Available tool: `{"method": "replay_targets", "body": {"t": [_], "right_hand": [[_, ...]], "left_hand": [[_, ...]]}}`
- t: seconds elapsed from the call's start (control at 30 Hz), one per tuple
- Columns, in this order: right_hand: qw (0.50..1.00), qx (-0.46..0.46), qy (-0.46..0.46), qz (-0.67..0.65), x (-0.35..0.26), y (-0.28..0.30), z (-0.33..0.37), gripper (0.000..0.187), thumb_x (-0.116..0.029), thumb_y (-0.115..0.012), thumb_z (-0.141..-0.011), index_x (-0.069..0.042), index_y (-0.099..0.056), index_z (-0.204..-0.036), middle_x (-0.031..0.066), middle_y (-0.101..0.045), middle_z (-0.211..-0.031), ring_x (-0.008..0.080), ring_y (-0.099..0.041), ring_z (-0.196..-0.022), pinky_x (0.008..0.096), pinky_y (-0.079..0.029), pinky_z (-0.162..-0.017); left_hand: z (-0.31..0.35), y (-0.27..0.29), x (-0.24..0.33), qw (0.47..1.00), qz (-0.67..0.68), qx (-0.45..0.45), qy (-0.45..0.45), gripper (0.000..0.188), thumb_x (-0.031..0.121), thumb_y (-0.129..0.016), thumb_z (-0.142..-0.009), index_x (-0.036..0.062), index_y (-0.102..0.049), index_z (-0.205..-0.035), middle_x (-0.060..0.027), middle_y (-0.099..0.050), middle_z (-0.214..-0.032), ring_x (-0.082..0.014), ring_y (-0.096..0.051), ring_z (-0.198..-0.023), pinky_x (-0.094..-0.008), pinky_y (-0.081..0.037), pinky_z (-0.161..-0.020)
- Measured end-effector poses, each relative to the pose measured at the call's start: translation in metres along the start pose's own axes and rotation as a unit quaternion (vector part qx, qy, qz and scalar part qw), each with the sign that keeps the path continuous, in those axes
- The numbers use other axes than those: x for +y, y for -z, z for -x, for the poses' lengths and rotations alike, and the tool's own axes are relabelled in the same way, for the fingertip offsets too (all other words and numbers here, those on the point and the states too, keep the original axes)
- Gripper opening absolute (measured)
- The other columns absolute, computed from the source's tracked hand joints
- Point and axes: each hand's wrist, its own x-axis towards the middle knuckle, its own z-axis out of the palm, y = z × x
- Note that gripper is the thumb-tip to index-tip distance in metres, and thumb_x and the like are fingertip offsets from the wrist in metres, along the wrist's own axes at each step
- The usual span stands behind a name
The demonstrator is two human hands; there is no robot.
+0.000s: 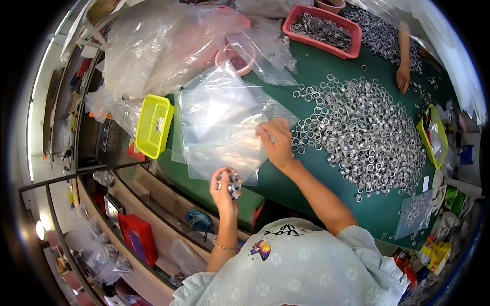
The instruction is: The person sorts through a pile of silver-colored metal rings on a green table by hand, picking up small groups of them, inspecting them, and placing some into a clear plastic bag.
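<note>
My left hand (pixel 223 191) is cupped at the near edge of the green table, its fingers closed around a clump of grey metal rings (pixel 234 186). To its upper right, my right hand (pixel 277 143) hovers over or touches the right side of a stack of clear plastic bags (pixel 219 132). Its fingers are bent together, and whatever they pinch, if anything, is too small to make out. A broad heap of metal rings (pixel 362 135) spreads over the table to the right of that hand, with loose rings (pixel 306 135) along its left border.
A yellow-green basket (pixel 153 127) stands left of the bags. Behind them lie large plastic sheets (pixel 153 51) and a pink bowl (pixel 247 69). A red tray (pixel 291 30) holds more rings. At the far right another person's hand (pixel 403 77) rests beside a second heap (pixel 377 35).
</note>
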Motion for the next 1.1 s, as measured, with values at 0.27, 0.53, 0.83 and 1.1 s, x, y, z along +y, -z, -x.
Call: {"method": "replay_targets", "body": {"t": [0.27, 0.53, 0.83, 1.1], "right_hand": [[0.921, 0.087, 0.359, 0.125, -0.130, 0.030, -0.074, 0.019, -0.018, -0.064, -0.068, -0.017, -0.066, -0.087, -0.0077, -0.059, -0.076, 0.0120, -0.051, -0.068, 0.0311, -0.026, -0.069], [0.876, -0.114, 0.449, 0.132, -0.102, 0.001, -0.016, 0.020, -0.022, -0.060, -0.065, -0.015, -0.064, -0.083, -0.0024, -0.057, -0.088, 0.0127, -0.055, -0.082, 0.0289, -0.030, -0.067], [0.887, -0.210, 0.386, 0.145, -0.086, 0.008, 0.039, 0.018, -0.019, -0.057, -0.068, -0.013, -0.063, -0.084, -0.0014, -0.053, -0.078, 0.0149, -0.055, -0.083, 0.0299, -0.034, -0.067], [0.904, -0.193, 0.328, 0.198, -0.058, 0.031, 0.012, 0.022, -0.013, -0.056, -0.072, -0.016, -0.066, -0.091, -0.0051, -0.050, -0.071, 0.0091, -0.053, -0.071, 0.0355, -0.028, -0.090]], "left_hand": [[-0.004, -0.016, 0.125, 0.972, 0.095, -0.045, -0.212, 0.022, 0.022, -0.052, -0.092, 0.0078, -0.048, -0.108, -0.0120, -0.053, -0.095, -0.0171, -0.056, -0.068, -0.0181, -0.040, -0.036], [0.013, -0.063, 0.208, 0.874, -0.274, -0.368, -0.161, 0.019, 0.006, -0.066, -0.076, -0.0004, -0.061, -0.093, -0.0112, -0.062, -0.092, -0.0142, -0.057, -0.086, -0.0259, -0.045, -0.077], [-0.095, -0.044, 0.066, 0.957, -0.023, -0.176, 0.230, 0.055, 0.025, -0.058, -0.088, 0.0147, -0.036, -0.137, -0.0143, -0.045, -0.130, -0.0277, -0.045, -0.118, -0.0421, -0.037, -0.098], [-0.115, -0.026, 0.086, 0.932, -0.302, -0.084, -0.183, 0.079, 0.029, -0.065, -0.083, 0.0025, -0.021, -0.142, -0.0217, -0.019, -0.147, -0.0288, -0.017, -0.138, -0.0378, -0.016, -0.110]]}}
